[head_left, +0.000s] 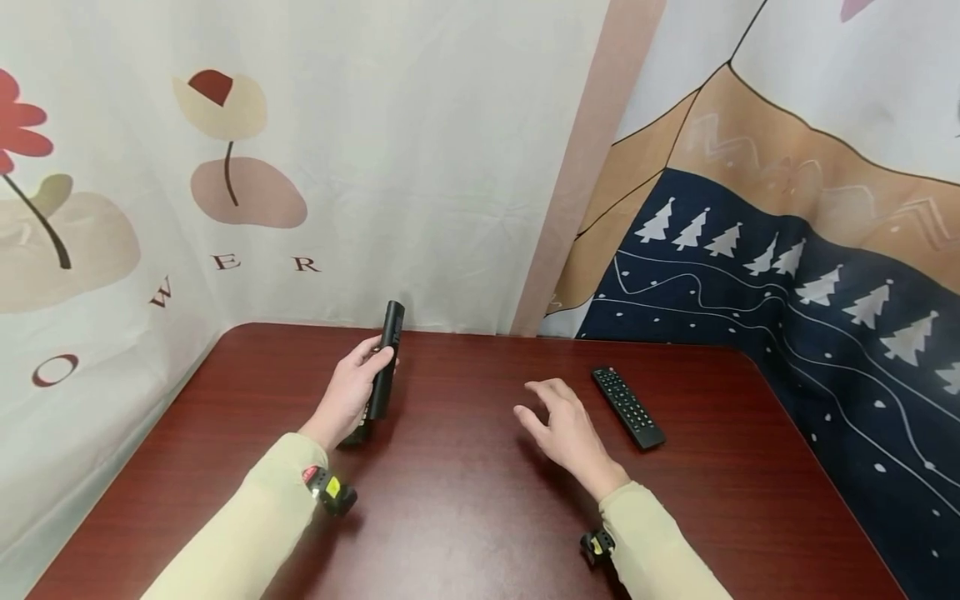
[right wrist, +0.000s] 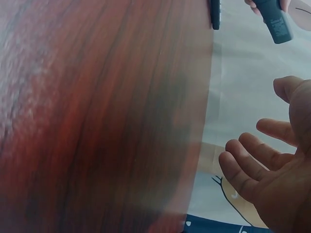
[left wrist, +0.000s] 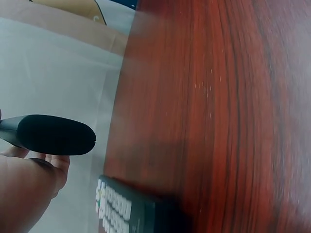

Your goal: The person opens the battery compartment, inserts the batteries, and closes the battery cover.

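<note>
My left hand (head_left: 349, 390) grips a black remote control (head_left: 386, 367), thumb on one side and fingers behind. The remote is raised off the table and tilted on edge; its end (left wrist: 58, 135) faces the camera in the left wrist view. Below that hand, a second remote control (head_left: 357, 434) with pale buttons lies on the table, partly hidden. Over the middle right of the table, my right hand (head_left: 567, 429) holds nothing, its fingers (right wrist: 252, 160) spread and slightly bent. Just right of it a third black remote control (head_left: 628, 408) lies buttons up.
The dark red wood-grain table (head_left: 465, 500) spreads beneath both hands. A pale printed curtain (head_left: 420, 167) hangs behind its far edge, and a navy tree-patterned cloth (head_left: 750, 275) hangs at the right. Each sleeve carries a small black wrist device (head_left: 330, 492).
</note>
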{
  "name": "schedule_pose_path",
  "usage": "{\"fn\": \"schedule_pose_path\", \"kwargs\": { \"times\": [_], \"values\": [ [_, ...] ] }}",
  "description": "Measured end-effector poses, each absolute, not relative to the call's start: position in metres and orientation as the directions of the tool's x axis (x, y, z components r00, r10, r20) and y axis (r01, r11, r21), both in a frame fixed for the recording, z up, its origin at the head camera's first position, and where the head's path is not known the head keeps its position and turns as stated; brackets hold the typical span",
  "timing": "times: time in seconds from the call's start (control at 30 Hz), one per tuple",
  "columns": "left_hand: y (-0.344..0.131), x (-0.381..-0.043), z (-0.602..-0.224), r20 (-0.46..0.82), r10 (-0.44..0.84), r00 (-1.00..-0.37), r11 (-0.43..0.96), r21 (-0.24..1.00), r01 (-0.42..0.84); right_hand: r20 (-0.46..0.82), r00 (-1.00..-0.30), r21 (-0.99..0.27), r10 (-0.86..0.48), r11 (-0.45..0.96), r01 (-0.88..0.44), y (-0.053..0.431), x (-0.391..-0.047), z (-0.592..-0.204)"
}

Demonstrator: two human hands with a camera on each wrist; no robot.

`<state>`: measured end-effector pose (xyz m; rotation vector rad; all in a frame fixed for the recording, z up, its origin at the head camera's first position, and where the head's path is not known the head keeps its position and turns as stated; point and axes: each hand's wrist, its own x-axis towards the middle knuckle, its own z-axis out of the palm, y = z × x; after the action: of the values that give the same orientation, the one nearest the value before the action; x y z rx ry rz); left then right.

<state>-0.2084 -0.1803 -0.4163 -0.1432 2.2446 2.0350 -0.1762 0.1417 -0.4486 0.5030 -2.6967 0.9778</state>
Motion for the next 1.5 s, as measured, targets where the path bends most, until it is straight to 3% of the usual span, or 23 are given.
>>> {"fn": "schedule_pose_path", "kwargs": {
  "times": [0.53,0.8,1.5],
  "values": [
    [-0.207,-0.206,-0.409,-0.131,-0.035,-0.991,0.201,0.97,-0.135,0.338,-0.911,-0.54,-0.237,0.744,-0.393,0.15,-0.18,-0.45],
    [-0.222,-0.205,-0.41,-0.122,-0.062,-0.991,0.304,0.943,-0.135,0.271,-0.936,-0.548,-0.227,0.763,-0.343,0.153,-0.18,-0.447],
    [-0.248,-0.201,-0.416,-0.115,-0.109,-0.987,0.535,0.831,-0.156,0.277,-0.938,-0.516,-0.21,0.791,-0.33,0.162,-0.187,-0.446]
  ]
}}
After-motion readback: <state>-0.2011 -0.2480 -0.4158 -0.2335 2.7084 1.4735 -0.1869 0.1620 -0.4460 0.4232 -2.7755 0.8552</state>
